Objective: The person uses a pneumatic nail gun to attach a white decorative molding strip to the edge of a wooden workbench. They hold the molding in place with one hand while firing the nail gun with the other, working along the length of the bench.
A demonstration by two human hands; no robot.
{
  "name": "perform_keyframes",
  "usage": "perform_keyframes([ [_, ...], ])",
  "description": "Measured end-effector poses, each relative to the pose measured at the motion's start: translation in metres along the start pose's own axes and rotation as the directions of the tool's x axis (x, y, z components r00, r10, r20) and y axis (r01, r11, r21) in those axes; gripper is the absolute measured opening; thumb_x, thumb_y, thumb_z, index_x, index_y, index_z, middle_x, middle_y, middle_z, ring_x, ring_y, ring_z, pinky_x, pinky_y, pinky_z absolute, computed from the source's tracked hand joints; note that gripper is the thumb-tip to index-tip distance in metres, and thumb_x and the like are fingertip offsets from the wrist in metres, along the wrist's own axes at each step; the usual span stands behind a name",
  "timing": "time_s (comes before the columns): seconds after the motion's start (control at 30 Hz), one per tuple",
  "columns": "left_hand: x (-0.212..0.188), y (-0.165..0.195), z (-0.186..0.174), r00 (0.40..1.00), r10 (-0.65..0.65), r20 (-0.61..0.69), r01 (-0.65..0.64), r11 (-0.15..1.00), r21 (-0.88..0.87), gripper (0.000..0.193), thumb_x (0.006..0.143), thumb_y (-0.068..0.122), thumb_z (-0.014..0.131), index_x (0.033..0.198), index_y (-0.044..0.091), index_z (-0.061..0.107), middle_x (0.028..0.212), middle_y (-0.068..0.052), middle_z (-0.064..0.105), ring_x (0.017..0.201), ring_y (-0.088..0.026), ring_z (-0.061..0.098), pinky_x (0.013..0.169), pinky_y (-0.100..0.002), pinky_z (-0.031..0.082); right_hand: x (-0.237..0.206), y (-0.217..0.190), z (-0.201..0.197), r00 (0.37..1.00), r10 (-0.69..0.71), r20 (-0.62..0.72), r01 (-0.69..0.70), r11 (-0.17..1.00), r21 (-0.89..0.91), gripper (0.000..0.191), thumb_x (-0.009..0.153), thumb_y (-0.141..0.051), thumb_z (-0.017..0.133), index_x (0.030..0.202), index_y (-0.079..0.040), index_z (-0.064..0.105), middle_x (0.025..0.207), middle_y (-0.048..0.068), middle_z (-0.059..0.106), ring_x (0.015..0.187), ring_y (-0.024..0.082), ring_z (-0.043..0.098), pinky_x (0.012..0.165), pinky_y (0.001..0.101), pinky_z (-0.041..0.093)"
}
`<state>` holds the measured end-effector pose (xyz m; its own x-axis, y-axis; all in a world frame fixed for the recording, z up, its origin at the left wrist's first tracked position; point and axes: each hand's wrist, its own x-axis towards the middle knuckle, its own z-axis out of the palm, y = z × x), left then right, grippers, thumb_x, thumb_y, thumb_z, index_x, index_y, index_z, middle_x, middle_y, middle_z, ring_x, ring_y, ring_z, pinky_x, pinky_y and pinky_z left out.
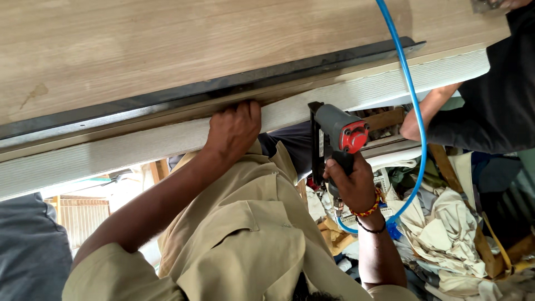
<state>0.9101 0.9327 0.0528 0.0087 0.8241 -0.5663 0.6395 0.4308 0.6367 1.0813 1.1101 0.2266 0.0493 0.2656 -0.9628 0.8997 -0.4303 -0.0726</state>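
Khaki shirt (245, 239) nearest lens. Right hand (352, 184) clenched round grip of grey-red nail gun (337, 136), nose against pale panel edge (167, 142) above. Blue air hose (415, 111) runs from below right hand upward. Left hand (234, 129) presses edge, fingers curled, probably gripping nothing. Another person's arm (426, 108) beyond hose.

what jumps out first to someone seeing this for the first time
The grey and red nail gun in the middle, gripped by the right hand with its nose against the edge of the big wooden panel across the top. The left hand presses on that edge beside it. A bright blue hose curves down the right side, past another person's arm.
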Motion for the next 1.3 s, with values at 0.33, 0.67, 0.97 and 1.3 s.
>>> perform_keyframes([
  [0.33, 0.008, -0.004, 0.004, 0.998, 0.014, 0.055, -0.011, 0.999, -0.042, 0.003, 0.080, 0.010, 0.064, 0.078, 0.010, 0.062, 0.065, -0.008, 0.068, 0.052, -0.021, 0.068, 0.042, -0.037, 0.052, 0.007, -0.010, 0.002, 0.999, 0.013, 0.039, -0.014, 1.000, 0.024, 0.017, 0.098, -0.013, 0.065, 0.108, -0.001, 0.058, 0.079, 0.004, 0.066, 0.070, 0.011, 0.066, 0.067, 0.0282, 0.056],
  [0.67, 0.008, 0.000, 0.015, 0.996, -0.076, -0.045, 0.071, 0.993, -0.091, 0.005, 0.075, 0.008, 0.065, 0.077, 0.012, 0.062, 0.064, -0.007, 0.067, 0.052, -0.023, 0.067, 0.041, -0.038, 0.051, 0.029, -0.018, 0.017, 0.988, 0.009, 0.154, -0.023, 0.996, 0.088, 0.016, 0.104, -0.017, 0.058, 0.104, -0.002, 0.055, 0.081, 0.003, 0.064, 0.071, 0.011, 0.064, 0.068, 0.0282, 0.055],
  [0.97, 0.018, -0.006, 0.005, 0.989, 0.145, -0.009, -0.145, 0.985, -0.097, 0.030, 0.084, 0.017, 0.064, 0.114, 0.017, 0.067, 0.072, -0.009, 0.069, 0.057, -0.024, 0.069, 0.041, -0.037, 0.052, 0.037, -0.017, 0.020, 0.989, 0.040, 0.141, -0.055, 0.993, 0.101, 0.017, 0.105, -0.019, 0.058, 0.105, -0.002, 0.055, 0.080, 0.004, 0.063, 0.070, 0.011, 0.063, 0.067, 0.0279, 0.055],
  [1.3, 0.041, -0.003, 0.000, 0.839, 0.274, 0.471, -0.250, 0.962, -0.115, 0.059, 0.099, 0.013, 0.050, 0.157, 0.012, 0.039, 0.073, -0.004, 0.072, 0.061, -0.023, 0.072, 0.046, -0.037, 0.055, 0.032, -0.013, 0.012, 0.995, 0.044, 0.085, -0.055, 0.990, 0.128, 0.015, 0.105, -0.018, 0.057, 0.108, -0.003, 0.055, 0.080, 0.004, 0.063, 0.070, 0.011, 0.062, 0.066, 0.0269, 0.054],
])
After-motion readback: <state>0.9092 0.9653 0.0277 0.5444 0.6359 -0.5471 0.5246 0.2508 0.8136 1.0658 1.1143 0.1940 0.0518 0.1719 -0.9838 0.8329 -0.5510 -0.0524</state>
